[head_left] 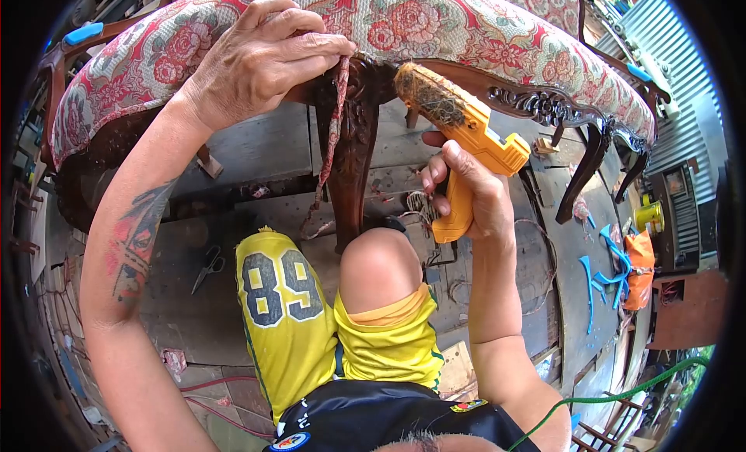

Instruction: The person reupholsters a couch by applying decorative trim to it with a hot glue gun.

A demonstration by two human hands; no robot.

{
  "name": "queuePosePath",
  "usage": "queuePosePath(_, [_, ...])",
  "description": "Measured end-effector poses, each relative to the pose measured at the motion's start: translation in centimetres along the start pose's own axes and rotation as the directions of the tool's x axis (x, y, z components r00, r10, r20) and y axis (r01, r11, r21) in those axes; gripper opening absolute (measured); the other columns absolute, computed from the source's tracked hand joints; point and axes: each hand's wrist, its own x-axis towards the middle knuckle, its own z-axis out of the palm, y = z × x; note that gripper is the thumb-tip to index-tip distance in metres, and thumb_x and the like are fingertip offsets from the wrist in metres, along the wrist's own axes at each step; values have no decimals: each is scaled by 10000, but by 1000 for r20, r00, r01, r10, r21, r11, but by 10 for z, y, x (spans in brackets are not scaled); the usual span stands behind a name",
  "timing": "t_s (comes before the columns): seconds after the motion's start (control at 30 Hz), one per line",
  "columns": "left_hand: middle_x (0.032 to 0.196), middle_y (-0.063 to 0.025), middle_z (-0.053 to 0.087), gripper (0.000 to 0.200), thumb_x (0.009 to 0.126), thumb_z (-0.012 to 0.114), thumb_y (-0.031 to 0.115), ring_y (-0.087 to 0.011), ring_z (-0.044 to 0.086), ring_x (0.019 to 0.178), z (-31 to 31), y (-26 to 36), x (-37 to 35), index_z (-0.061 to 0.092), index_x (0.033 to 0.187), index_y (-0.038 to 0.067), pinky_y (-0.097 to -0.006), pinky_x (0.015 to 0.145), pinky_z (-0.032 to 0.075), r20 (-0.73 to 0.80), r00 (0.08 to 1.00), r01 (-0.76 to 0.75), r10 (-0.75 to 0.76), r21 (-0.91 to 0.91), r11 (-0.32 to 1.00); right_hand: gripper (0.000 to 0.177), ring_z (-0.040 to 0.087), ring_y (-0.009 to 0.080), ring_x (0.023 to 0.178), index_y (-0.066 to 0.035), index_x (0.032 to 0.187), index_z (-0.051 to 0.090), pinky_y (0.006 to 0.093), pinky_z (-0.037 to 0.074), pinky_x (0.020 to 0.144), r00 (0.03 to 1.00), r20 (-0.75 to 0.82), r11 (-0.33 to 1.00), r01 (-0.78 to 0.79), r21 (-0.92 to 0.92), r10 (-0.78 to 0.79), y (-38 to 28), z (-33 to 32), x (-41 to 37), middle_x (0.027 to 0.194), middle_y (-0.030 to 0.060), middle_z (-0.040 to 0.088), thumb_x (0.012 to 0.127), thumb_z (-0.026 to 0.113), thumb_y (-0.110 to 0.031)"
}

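My left hand is closed at the lower front edge of a floral-upholstered sofa. Its thumb and fingertips pinch a length of fabric-covered piping, patterned like the seat, whose loose end dangles in front of the carved wooden leg. In my right hand, fingers wrapped round the handle, is a yellow glue gun. Its front is crusted with brown, stringy residue and points up toward the seat's edge, close to the top of the leg.
Scissors lie on the worn plank floor left of my knees. Over to the right are blue strips, an orange bag and a yellow can. A green cord crosses the lower right.
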Motion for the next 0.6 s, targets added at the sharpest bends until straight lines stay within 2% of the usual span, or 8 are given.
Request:
queuePosePath(0.03, [1373, 77, 764, 332, 940, 709, 63, -170, 638, 1284, 0, 0, 0, 833, 1238, 143, -405, 1215, 429, -1, 1000, 1, -1, -1, 1000, 483, 675, 194, 765, 134, 1365, 599, 232, 461, 463, 1000, -7, 999, 7, -36, -7, -3, 1, -1, 825, 84, 653, 1074, 713, -234])
queuePosePath(0.2, [1361, 75, 768, 330, 937, 706, 65, -168, 640, 1276, 0, 1, 0, 834, 1234, 131, -400, 1220, 418, 5, 1000, 3, -3, 8, 1000, 498, 678, 185, 759, 124, 1363, 608, 229, 453, 454, 999, 16, 997, -38, -61, 39, -25, -2, 1, 809, 65, 651, 1063, 738, -252])
queuePosePath(0.33, [1356, 75, 769, 326, 940, 700, 69, -164, 640, 1274, -1, -1, 2, 833, 1232, 126, -394, 1216, 415, -7, 1000, 4, -4, -14, 1000, 498, 693, 164, 737, 95, 1342, 642, 232, 443, 449, 1000, -13, 975, -25, -223, 22, -49, 5, 0, 795, 50, 663, 1038, 775, -276])
queuePosePath(0.4, [1352, 78, 771, 308, 940, 700, 78, -161, 640, 1276, -3, -2, 3, 836, 1212, 125, -388, 1214, 412, 11, 1000, -21, 21, -21, 1000, 467, 697, 153, 728, 73, 1321, 668, 237, 443, 451, 999, -43, 912, -37, -408, 21, -64, 12, -1, 800, 49, 680, 1023, 792, -264])
queuePosePath(0.43, [1352, 78, 771, 308, 940, 700, 78, -161, 640, 1276, -4, -1, 3, 836, 1212, 125, -388, 1214, 412, 9, 1000, -19, 19, -21, 1000, 435, 699, 134, 730, 21, 1295, 706, 237, 450, 460, 999, -44, 889, -46, -455, 29, -68, 9, 0, 814, 39, 696, 998, 823, -273])
queuePosePath(0.47, [1355, 79, 769, 309, 936, 704, 81, -160, 640, 1280, -5, -1, 3, 833, 1213, 126, -387, 1218, 411, 18, 1000, -13, 13, -21, 1000, 435, 699, 134, 730, 21, 1295, 706, 237, 450, 460, 999, -45, 888, -46, -459, 28, -74, 14, 0, 814, 39, 696, 998, 823, -273])
queuePosePath(0.53, [1358, 81, 767, 311, 932, 708, 83, -158, 641, 1284, -5, 0, 3, 829, 1215, 127, -386, 1221, 409, 23, 1000, -5, 5, -22, 1000, 343, 672, 89, 651, -57, 1147, 744, 251, 493, 475, 998, -59, 764, -36, -644, -2, -89, 31, -3, 777, 4, 696, 955, 871, -312])
queuePosePath(0.6, [1377, 82, 756, 313, 927, 715, 86, -160, 640, 1297, -4, -1, 2, 818, 1221, 125, -388, 1227, 408, 21, 1000, -14, 14, 10, 1000, 331, 662, 73, 633, -52, 1154, 758, 252, 470, 481, 998, -43, 746, 2, -666, -41, -90, 38, -6, 762, 1, 696, 963, 867, -298])
